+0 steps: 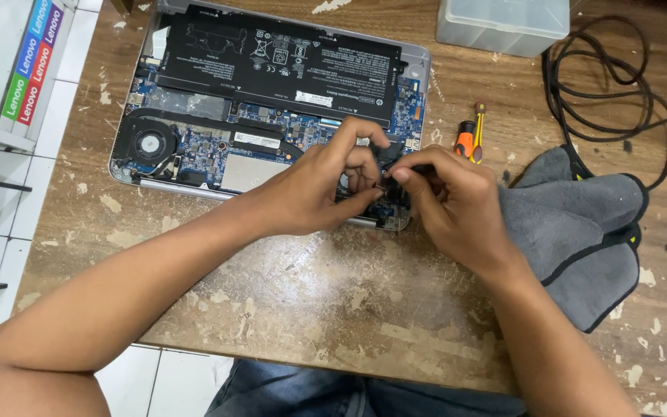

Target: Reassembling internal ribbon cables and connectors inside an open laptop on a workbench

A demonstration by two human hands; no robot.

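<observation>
An opened silver laptop lies upside down on the worn wooden table, its black battery, round fan and blue circuit board exposed. My left hand hovers over the laptop's near right corner, thumb and fingers pinched together on a small dark part. My right hand meets it from the right, fingertips pinching the same small part. Both hands hide that corner of the board.
An orange-and-black screwdriver lies right of the laptop. A grey cloth with black trim sits under my right wrist. A black cable coils at the back right, beside a clear plastic box. White boxes stand at left.
</observation>
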